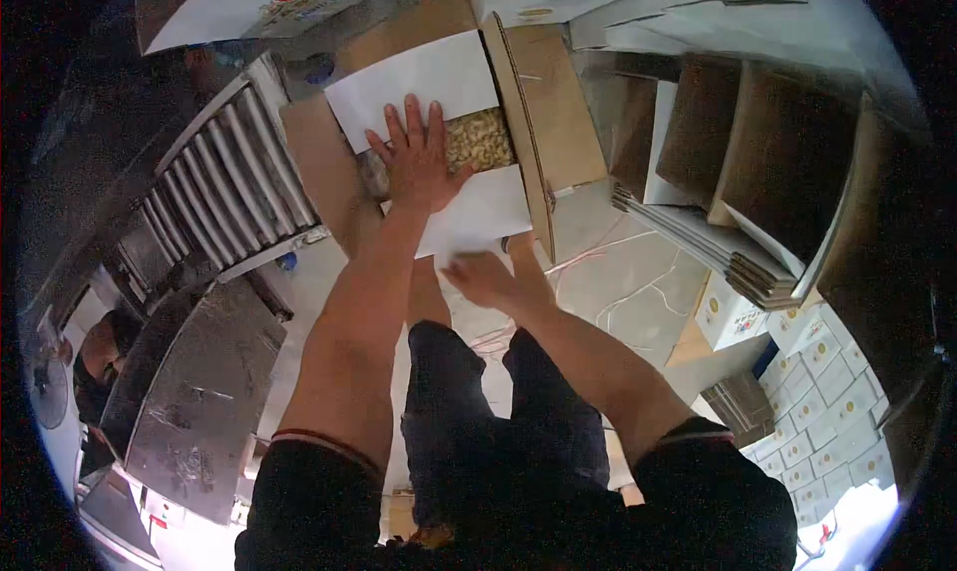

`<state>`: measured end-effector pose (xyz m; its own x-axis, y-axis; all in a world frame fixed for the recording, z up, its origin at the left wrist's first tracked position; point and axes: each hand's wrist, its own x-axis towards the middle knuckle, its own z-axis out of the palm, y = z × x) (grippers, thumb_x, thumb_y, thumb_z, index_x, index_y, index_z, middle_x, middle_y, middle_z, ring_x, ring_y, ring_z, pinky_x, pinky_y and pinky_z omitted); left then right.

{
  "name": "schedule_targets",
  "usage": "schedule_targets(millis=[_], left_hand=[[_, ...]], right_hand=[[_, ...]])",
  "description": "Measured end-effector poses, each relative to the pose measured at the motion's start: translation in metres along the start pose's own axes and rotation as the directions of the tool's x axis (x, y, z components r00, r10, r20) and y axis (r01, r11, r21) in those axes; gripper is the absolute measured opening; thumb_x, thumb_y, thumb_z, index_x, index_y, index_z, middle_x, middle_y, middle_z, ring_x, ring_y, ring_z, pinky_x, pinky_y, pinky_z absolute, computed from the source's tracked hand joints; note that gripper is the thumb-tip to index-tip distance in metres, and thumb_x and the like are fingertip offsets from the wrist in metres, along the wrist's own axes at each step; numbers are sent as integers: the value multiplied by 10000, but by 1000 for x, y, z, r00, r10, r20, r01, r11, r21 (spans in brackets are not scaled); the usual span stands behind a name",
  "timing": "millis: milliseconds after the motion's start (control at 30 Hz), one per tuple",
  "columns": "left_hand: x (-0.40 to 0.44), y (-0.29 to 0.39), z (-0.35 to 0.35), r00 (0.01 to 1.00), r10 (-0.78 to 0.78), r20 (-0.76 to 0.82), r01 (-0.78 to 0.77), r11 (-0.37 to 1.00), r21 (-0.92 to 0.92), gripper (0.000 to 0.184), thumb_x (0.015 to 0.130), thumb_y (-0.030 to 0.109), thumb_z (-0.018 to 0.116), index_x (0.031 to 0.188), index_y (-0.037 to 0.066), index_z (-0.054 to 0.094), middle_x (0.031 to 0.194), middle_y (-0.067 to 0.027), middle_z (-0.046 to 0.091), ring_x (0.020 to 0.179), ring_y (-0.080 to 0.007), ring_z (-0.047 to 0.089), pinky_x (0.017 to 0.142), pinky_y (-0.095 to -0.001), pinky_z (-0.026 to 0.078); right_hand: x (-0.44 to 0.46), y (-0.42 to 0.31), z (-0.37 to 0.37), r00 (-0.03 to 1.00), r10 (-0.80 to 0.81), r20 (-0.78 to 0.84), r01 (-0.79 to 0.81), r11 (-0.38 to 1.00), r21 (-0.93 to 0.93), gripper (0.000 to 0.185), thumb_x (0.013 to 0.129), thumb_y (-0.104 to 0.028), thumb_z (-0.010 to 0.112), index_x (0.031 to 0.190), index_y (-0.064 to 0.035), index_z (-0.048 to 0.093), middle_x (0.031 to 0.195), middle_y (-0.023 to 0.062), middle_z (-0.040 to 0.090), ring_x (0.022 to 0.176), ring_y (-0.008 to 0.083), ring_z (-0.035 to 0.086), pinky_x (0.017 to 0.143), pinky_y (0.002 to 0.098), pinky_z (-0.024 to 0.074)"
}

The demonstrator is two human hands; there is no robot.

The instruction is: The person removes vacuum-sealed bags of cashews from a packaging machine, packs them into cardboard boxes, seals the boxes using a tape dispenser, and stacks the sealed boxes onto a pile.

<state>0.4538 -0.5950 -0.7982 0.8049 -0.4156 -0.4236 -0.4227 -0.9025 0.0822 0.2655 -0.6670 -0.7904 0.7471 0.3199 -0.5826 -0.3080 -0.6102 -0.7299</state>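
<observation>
A cardboard box (304,137) stands open, with brown side flaps spread. White flaps (424,72) partly cover its contents, a clear bag of pale, nut-like pieces (480,140). My left hand (417,162) lies with fingers spread over the white flap and the bag, palm down. Near the box's front edge, my right hand (483,280) hangs beside the lower white flap (477,212), its fingers blurred. Whether it holds anything cannot be made out.
A roller conveyor (229,162) is left of the box. Stacked cardboard sheets (708,242) stand at the right. White boxes (822,401) are piled at the lower right, and pink and white straps (633,292) lie on the floor. Part of a person (100,350) shows at the far left.
</observation>
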Motion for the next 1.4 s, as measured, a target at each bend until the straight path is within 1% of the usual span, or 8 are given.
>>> schedule_targets(millis=[133,233,500,867,1033,1133,1267,1400], left_hand=[[3,-4,20,996,13,-91,-18,998,-55,1050,775,684,598,1548,113,174,1609,-216,2,1457,-479,-72,1069,-732,-34],[2,-11,19,992,20,-126,-31,995,-91,1023,780,664,601,1545,121,194,1609,-213,17,1458,-477,-57,1073,-727,-40],[2,-15,14,994,15,-105,-32,986,-161,927,791,525,643,1534,140,245,1612,-165,46,1465,-453,-20,1072,-738,10],[-80,-97,-93,880,-301,-367,-235,397,-887,533,1032,423,400,1282,-19,560,1276,-182,588,1190,-279,556,1047,-387,404],[-63,-154,-12,776,-411,-479,-111,657,-745,602,1027,488,362,1346,1,518,1329,-132,570,1234,-252,515,1058,-387,387],[-38,-128,31,883,-419,213,105,-266,-958,644,1030,494,323,1478,31,347,1501,-136,387,1369,-312,371,1127,-435,291],[-3,-71,13,840,-388,-379,-76,608,-790,601,1024,364,357,1515,31,260,1556,-278,192,1445,-428,191,1171,-483,165],[9,-51,11,806,-435,-402,131,792,-596,675,957,382,464,1509,50,265,1521,-344,178,1380,-525,228,1125,-554,206]], right_hand=[[-59,118,9,897,391,-207,-229,810,539,363,972,-346,490,1160,-51,584,991,163,645,936,305,633,831,436,497],[-45,189,-54,797,604,15,-125,140,982,481,973,-401,512,1343,-93,498,1232,57,594,1085,145,577,921,344,452],[117,33,-147,714,34,-700,171,960,221,742,919,-440,570,1456,4,315,1439,224,416,1321,368,420,1098,460,321],[132,-1,-134,670,59,-740,-340,910,-236,895,867,-480,635,1480,22,221,1459,274,357,1322,433,393,1091,477,340],[130,-6,-138,684,94,-723,-314,933,-175,907,864,-484,634,1497,-5,196,1467,259,343,1322,424,396,1076,469,370],[133,3,-135,687,91,-721,-314,932,-182,904,873,-487,620,1510,-23,177,1479,259,324,1324,426,400,1083,461,372],[128,1,-140,694,98,-713,-303,939,-165,886,882,-466,613,1516,-35,169,1488,261,308,1331,423,396,1084,460,378],[128,8,-138,698,71,-712,-293,936,-194,893,880,-473,611,1513,-21,171,1492,264,302,1347,421,375,1071,459,392]])
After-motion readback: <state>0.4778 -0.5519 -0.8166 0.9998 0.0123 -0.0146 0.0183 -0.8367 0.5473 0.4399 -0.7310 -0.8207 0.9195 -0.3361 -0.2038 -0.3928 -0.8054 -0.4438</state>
